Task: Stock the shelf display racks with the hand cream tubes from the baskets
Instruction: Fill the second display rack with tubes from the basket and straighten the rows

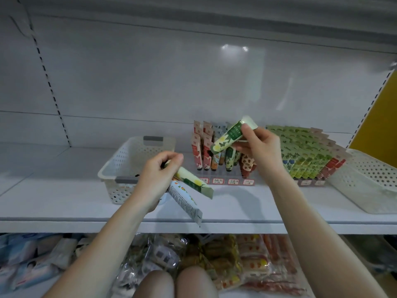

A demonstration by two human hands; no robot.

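My right hand grips a green hand cream tube with yellow flowers, held tilted above the left display rack. That rack holds several upright tubes in red, orange and green. My left hand holds two tubes in front of the left basket: a green and yellow one and a pale blue one, both pointing down to the right. The right display rack is packed with rows of green tubes and some red ones.
A second white perforated basket sits at the far right of the shelf. Price labels line the rack fronts. The shelf below holds packaged snacks and tissue packs. My knees show at the bottom edge.
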